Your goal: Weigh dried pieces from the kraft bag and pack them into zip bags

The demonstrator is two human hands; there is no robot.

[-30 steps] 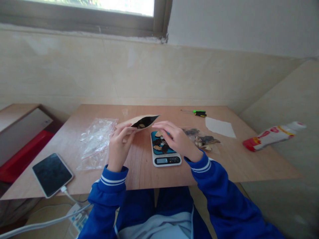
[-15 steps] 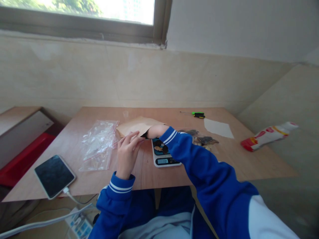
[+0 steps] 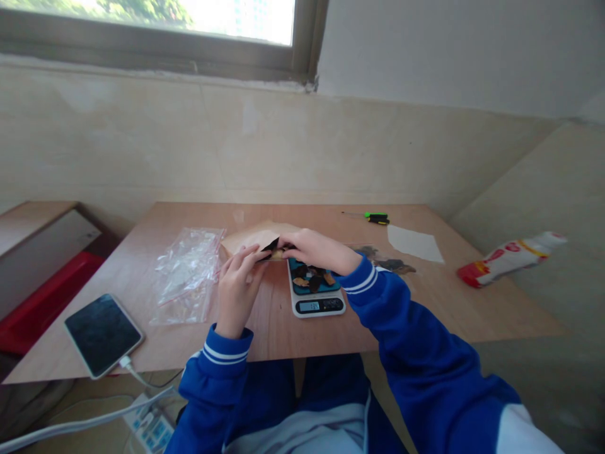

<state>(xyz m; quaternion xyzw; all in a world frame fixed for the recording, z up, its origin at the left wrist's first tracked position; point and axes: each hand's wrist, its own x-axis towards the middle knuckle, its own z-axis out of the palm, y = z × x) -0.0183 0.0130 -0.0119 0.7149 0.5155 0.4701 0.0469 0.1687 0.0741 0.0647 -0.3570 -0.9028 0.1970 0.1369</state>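
Paper bag (image 3: 258, 236): held just L of scale (image 3: 318, 306); judged light, soft, prob. crushable; best taken by rim.
L hand (image 3: 239, 284): bag rim pinched.
R hand (image 3: 317, 248): fingers bent at bag mouth; whether anything's pinched can't be told.

A light wooden table (image 3: 472, 309) carries a digital scale (image 3: 318, 307) about its middle. Left of that lie crumpled clear plastic bags (image 3: 186, 277) — and, at the front left edge, a dark-screened phone (image 3: 104, 336). To the scale's right sit dark dried pieces (image 3: 394, 265); past them, two screwdrivers (image 3: 377, 215), a white paper sheet (image 3: 414, 243) and — farthest right — a red-and-white bottle (image 3: 510, 258).
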